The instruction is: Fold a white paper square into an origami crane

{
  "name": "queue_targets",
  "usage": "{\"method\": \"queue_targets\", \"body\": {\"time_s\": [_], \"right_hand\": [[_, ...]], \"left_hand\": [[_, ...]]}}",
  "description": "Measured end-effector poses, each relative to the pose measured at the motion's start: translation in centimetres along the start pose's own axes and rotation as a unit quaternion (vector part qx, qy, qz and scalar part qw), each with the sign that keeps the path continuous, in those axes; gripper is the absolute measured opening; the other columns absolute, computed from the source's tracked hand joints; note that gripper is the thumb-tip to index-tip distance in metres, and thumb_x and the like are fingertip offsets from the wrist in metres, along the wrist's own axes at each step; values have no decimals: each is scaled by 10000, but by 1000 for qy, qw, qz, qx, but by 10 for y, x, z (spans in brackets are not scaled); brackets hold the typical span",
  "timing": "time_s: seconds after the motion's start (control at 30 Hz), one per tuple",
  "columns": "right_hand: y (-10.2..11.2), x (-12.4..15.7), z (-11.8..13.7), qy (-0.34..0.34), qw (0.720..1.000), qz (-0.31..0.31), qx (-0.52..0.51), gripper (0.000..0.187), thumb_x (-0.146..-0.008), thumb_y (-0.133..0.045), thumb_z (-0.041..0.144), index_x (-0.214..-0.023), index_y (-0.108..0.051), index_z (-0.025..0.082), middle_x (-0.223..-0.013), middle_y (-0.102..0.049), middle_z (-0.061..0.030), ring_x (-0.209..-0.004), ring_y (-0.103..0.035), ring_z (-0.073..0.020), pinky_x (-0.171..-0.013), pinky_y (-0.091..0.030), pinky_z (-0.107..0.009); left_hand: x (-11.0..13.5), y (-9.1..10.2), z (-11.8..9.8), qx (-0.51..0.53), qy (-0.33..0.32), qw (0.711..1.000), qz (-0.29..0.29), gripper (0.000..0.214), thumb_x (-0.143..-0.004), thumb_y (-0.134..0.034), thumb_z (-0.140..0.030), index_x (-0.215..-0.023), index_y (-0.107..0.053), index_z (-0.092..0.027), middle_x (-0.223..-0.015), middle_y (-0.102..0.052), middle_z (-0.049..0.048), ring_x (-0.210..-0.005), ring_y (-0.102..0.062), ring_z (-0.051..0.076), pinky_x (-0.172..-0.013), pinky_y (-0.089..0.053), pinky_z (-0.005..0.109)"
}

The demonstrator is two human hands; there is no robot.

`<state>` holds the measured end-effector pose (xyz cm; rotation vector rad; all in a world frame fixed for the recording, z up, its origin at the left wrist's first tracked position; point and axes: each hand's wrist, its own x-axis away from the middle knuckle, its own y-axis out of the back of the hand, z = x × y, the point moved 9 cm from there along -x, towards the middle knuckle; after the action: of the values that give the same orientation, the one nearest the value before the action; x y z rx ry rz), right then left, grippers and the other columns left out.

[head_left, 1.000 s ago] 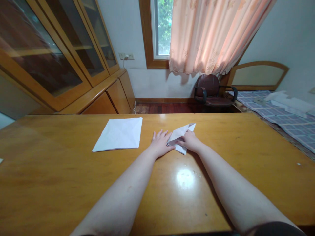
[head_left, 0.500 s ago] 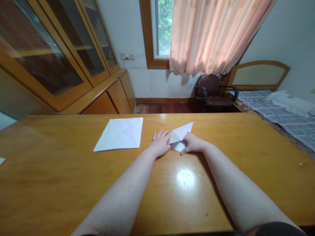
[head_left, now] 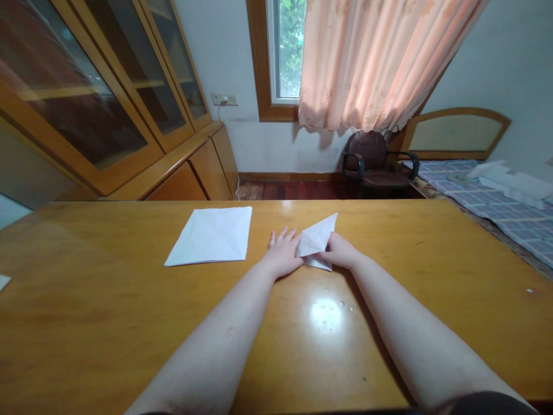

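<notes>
A folded sheet of white paper (head_left: 317, 235) rests on the wooden table, its raised flap coming to a point at the upper right. My left hand (head_left: 284, 253) lies flat with fingers spread, its thumb side touching the paper's left edge. From the right, my right hand (head_left: 343, 251) reaches in between the flap and the lower layer. Its fingers are mostly hidden behind the paper, so their grip does not show. Left of both hands lies a square stack of white paper (head_left: 211, 236) with crease lines across the top sheet.
The glossy table (head_left: 129, 323) extends to both sides. Beyond its far edge are a glass-fronted cabinet (head_left: 173, 138), an armchair (head_left: 367, 155) below a pink curtain (head_left: 367, 63), and a bed with a checked cover (head_left: 501, 202). A white scrap (head_left: 3, 282) lies at the far left.
My right hand has moved slightly left and deeper under the flap, and its thumb no longer shows on the lower layer. The flap has shifted a little. My left hand stays nearly in place.
</notes>
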<state>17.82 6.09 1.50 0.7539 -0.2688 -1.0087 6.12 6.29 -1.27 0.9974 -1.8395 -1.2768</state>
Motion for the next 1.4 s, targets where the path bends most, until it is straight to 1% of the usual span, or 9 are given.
{"method": "queue_targets", "body": {"time_s": [0.17, 0.3, 0.63, 0.87, 0.97, 1.07, 1.17, 1.27, 1.4], "right_hand": [[1, -2, -12, -12, 999, -28, 10, 422, -754, -590, 143, -1162, -656, 230, -1232, -640, -52, -1149, -581, -252, -1000, -438, -392], [8, -3, -18, -32, 995, -67, 67, 369, -749, -607, 152, -1101, -688, 229, -1203, -655, -67, -1155, -571, -276, -986, -445, -411], [9, -3, -21, -31, 995, -63, 74, 356, -758, -572, 147, -1080, -697, 237, -1182, -666, -50, -1132, -578, -257, -981, -445, -387], [17, 0, -33, -98, 982, -63, 151, 334, -788, -551, 161, -1074, -705, 239, -1185, -661, -62, -1135, -564, -260, -976, -430, -376], [21, 1, -40, -119, 972, -64, 192, 342, -809, -539, 193, -1112, -690, 242, -1210, -648, -72, -1153, -551, -271, -1022, -384, -404], [21, 0, -49, -133, 960, -53, 241, 345, -809, -564, 252, -1134, -680, 241, -1253, -619, -103, -1197, -512, -315, -1081, -282, -490], [20, 2, -58, -149, 951, -35, 269, 391, -798, -579, 287, -1180, -654, 247, -1290, -586, -131, -1217, -480, -361, -1077, -221, -579], [20, 5, -63, -154, 948, -28, 276, 433, -786, -605, 325, -1213, -629, 255, -1360, -525, -132, -1260, -421, -385, -1080, -185, -591], [20, 6, -66, -152, 950, -27, 272, 419, -799, -605, 315, -1201, -635, 203, -1377, -504, -154, -1289, -363, -403, -1084, -157, -565]], "left_hand": [[2, 0, -4, -4, -9, 1000, 12, 933, -730, -459, -704, -1482, -211, -210, -1565, -177, 119, -1447, -56, 320, -1129, 35, 593], [2, -1, -4, -7, -6, 1000, 13, 931, -734, -449, -715, -1485, -203, -222, -1569, -157, 115, -1449, -43, 310, -1126, 55, 589], [3, 0, -5, -12, -11, 1000, 21, 918, -737, -451, -712, -1481, -226, -223, -1570, -146, 119, -1450, -27, 311, -1129, 46, 584], [5, 1, -5, -7, -13, 1000, 22, 901, -730, -460, -734, -1478, -236, -283, -1572, -141, 106, -1450, -20, 315, -1126, 35, 584], [5, 1, -6, -5, -17, 1000, 21, 831, -743, -469, -709, -1462, -263, -346, -1573, -151, 81, -1450, -17, 312, -1125, 34, 584], [5, 1, -6, -3, -26, 1000, 18, 768, -758, -476, -680, -1444, -289, -390, -1574, -160, 47, -1451, -13, 311, -1126, 36, 583], [6, 0, -6, 0, -29, 999, 21, 732, -773, -470, -672, -1435, -296, -414, -1576, -159, 19, -1450, -10, 314, -1125, 39, 589], [7, 0, -7, 4, -35, 999, 26, 674, -795, -468, -652, -1417, -319, -441, -1576, -159, 1, -1450, -17, 313, -1123, 43, 593], [8, 2, -11, 13, -49, 998, 28, 592, -813, -479, -614, -1377, -383, -464, -1571, -176, -23, -1449, -33, 315, -1130, 27, 588]]}}
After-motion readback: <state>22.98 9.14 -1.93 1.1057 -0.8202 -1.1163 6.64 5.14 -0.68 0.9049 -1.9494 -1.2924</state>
